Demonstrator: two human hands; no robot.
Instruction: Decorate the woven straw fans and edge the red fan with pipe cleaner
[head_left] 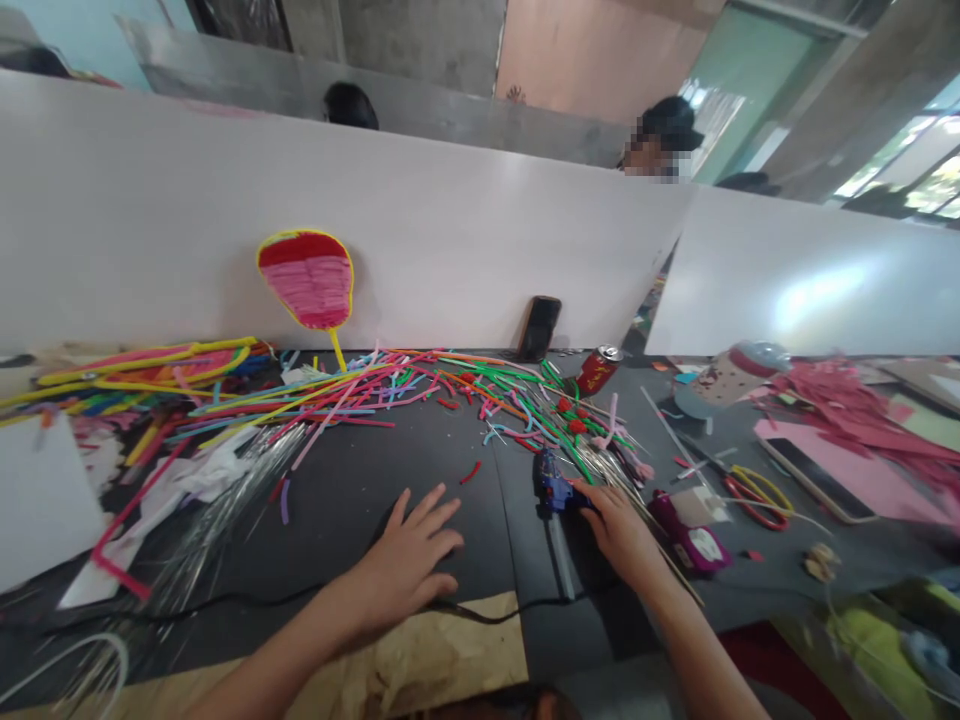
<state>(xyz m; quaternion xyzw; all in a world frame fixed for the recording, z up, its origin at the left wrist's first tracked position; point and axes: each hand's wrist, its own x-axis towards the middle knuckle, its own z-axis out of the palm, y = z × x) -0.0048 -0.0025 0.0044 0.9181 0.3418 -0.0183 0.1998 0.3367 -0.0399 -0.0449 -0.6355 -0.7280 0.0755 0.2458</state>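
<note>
My left hand (411, 560) hovers over or rests on the dark tabletop, its fingers spread and nothing in them. A short red pipe cleaner piece (471, 473) lies just beyond its fingertips. My right hand (619, 528) has thumb and fingers around the handle of a blue hot glue gun (554, 484), which lies on the table with a clear glue stick (560, 556) sticking out toward me. Coloured pipe cleaners (360, 395) are heaped beyond both hands. Against the white partition leans a pink-and-red paddle shape (309, 285) edged in yellow, on a yellow stem.
A phone (539, 328) stands against the partition (450, 240), near a red can (598, 370). To the right are scissors (757, 498), a purple object (690, 540), another phone (817, 480) and pink paper strips. A black cable (247, 600) crosses the front. People sit behind the partition.
</note>
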